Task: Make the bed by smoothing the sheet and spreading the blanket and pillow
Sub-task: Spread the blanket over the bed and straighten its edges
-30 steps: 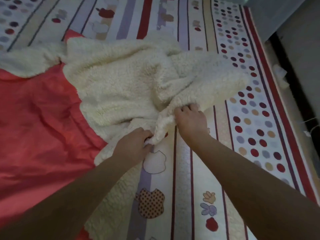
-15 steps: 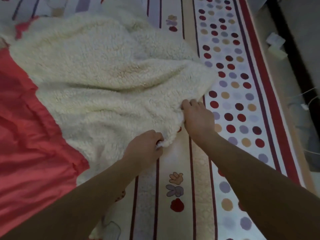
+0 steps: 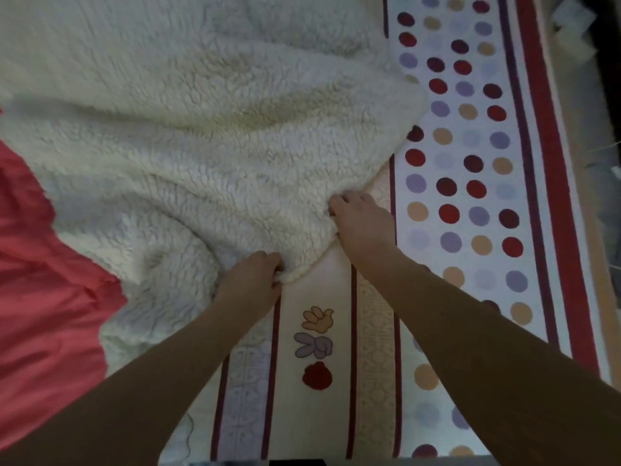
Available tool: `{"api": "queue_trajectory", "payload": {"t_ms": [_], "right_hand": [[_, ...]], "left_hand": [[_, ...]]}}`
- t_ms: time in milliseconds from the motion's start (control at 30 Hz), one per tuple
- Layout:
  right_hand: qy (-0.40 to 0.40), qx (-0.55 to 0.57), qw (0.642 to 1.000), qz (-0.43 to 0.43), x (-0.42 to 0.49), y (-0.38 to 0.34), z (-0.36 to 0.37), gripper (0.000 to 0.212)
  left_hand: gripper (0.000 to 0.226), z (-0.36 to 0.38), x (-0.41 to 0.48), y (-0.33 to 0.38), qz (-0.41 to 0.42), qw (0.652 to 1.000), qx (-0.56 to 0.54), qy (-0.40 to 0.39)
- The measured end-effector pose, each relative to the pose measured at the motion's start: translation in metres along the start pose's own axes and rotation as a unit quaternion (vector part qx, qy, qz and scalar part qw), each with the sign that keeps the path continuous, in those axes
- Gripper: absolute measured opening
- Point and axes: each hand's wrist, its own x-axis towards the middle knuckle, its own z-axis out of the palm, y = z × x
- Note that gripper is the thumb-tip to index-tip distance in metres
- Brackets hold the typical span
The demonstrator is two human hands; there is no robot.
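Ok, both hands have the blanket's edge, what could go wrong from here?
The left hand and right hand grip the blanket close together, so a pull may leave its middle folds bunched. Dragging it could wrinkle the sheet underneath.

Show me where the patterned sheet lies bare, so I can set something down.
Bare sheet runs as the dotted band between the fleece blanket's right edge and the red border stripe, and as the striped patch between both forearms. Crowded: the blanket corner, gripped by the left hand and right hand.
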Motion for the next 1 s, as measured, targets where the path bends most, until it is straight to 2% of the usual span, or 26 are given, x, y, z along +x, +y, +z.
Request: {"api": "queue_trajectory", "payload": {"t_ms": [233,400,533,733,1000], "right_hand": [[-0.006,0.023,1.000,0.017,0.002,0.002,0.017,0.033],[-0.006,0.020,1.000,0.004,0.004,0.007,-0.009,0.032],[0.039,0.000,0.999,-0.002,0.030,-0.007,-0.055,0.033],[0.095,0.014,0.993,-0.069,0.079,-0.085,-0.130,0.029],[0.126,0.021,0.980,-0.154,0.127,-0.204,-0.181,0.026]], "left_hand": [[0.020,0.013,0.002,0.014,0.008,0.997,-0.051,0.053],[0.021,-0.009,0.007,0.017,0.012,0.999,-0.034,0.007],[0.020,-0.064,0.006,0.009,0.021,0.993,-0.043,0.109],[0.020,-0.168,0.006,-0.049,-0.027,0.973,-0.053,0.222],[0.019,-0.252,-0.010,-0.149,-0.068,0.954,-0.035,0.291]]}}
